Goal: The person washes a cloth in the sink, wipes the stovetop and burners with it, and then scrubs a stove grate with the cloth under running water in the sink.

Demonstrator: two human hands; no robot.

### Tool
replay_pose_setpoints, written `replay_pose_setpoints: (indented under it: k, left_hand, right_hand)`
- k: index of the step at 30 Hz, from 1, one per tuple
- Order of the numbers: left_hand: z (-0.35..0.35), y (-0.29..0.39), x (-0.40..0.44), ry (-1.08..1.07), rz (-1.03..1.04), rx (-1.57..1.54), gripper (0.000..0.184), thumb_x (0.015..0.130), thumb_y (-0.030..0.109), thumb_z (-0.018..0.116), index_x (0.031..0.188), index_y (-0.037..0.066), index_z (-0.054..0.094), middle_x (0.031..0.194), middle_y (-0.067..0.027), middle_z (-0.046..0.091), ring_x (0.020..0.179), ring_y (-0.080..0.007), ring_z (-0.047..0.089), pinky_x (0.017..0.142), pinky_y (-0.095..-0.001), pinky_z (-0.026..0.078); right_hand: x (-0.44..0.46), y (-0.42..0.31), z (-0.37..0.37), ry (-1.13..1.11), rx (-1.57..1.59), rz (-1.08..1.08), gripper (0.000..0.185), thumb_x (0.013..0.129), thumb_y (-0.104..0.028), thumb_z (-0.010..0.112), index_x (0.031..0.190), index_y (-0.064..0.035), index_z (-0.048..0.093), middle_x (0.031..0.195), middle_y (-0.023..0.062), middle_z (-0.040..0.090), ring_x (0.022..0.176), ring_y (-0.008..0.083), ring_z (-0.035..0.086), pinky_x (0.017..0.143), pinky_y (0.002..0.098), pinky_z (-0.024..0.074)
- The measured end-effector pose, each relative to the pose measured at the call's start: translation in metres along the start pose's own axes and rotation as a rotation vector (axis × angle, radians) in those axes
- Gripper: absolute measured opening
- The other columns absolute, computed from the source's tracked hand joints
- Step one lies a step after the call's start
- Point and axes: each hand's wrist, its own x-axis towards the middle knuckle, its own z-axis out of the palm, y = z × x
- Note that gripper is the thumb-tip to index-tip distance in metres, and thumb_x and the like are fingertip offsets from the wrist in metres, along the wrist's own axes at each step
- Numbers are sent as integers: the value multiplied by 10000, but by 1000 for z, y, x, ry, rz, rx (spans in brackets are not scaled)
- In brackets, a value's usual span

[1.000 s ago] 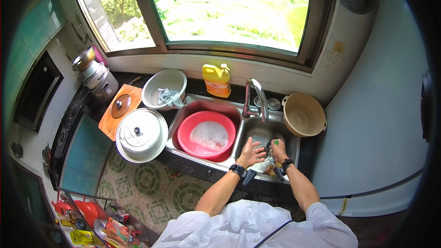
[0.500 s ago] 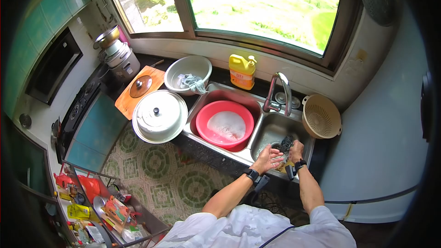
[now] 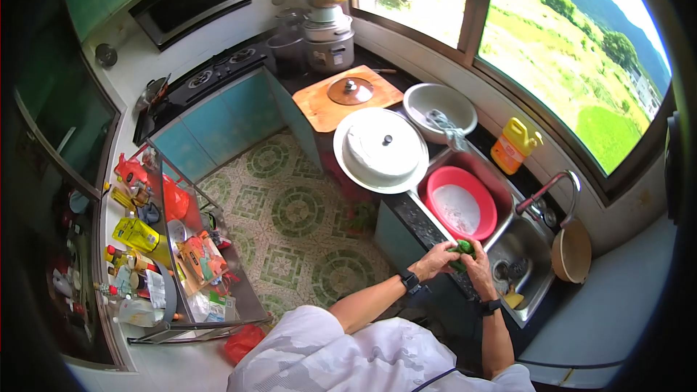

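Both my hands are together over the front edge of the sink, fingers wrapped round a green item (image 3: pixel 463 249), perhaps a cloth or vegetable. My left hand (image 3: pixel 434 260) holds it from the left, my right hand (image 3: pixel 479 270) from the right. Just beyond them, a red basin (image 3: pixel 485 210) with foamy water sits in the left sink bowl. The right steel bowl (image 3: pixel 536 236) holds a dark scrubber (image 3: pixel 517 268) and a yellowish piece (image 3: pixel 513 299) near its front. A curved faucet (image 3: pixel 573 192) stands behind the bowls.
A large lidded pot (image 3: pixel 381 151), a cutting board (image 3: pixel 312 105) with a glass lid, and a grey basin (image 3: pixel 465 105) with a cloth stand left of the sink. Behind it are a yellow bottle (image 3: pixel 508 152) and a tan colander (image 3: pixel 571 250). A cluttered rack (image 3: pixel 250 276) stands at the left.
The view has swung left. My hands have risen from the right sink bowl to its front edge and come together round the green item. The dark scrubber now lies in the bowl.
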Motion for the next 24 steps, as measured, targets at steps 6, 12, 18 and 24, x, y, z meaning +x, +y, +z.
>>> replay_pose_setpoints:
  k: [6, 12, 18, 24]
  left_hand:
    - [-149, 51, -119, 288, 288, -273, 160, 892, 164, 643, 954, 130, 500, 926, -24, 591, 872, -169, 612, 751, -408, 536]
    - [-243, 107, -250, 578, 692, -246, 198, 885, 209, 666, 1002, 120, 534, 878, 21, 574, 818, -91, 582, 690, -306, 525]
    - [-291, 158, -317, 796, 701, 182, 230, 940, 179, 582, 1121, 40, 606, 955, 0, 646, 857, -44, 584, 739, -237, 499]
    - [-371, 213, -350, 1137, 619, 674, 225, 917, 177, 598, 1058, 19, 674, 1025, -82, 688, 945, -128, 622, 821, -290, 489]
  right_hand:
    - [56, -46, 145, -181, 86, -21, 293, 820, -184, 670, 1018, -5, 547, 876, 35, 568, 779, 109, 569, 660, 257, 496]
    - [128, -59, 286, -452, -308, -289, 167, 791, -102, 640, 805, -37, 487, 706, 5, 532, 661, 88, 527, 579, 250, 436]
    - [163, -140, 422, -988, 77, -228, 599, 735, 56, 506, 1326, -24, 445, 1194, 104, 566, 1085, 167, 538, 918, 282, 438]
    - [228, -165, 514, -1306, 361, 19, 613, 759, -69, 543, 1357, -15, 419, 1267, 136, 537, 1174, 229, 506, 957, 332, 415]
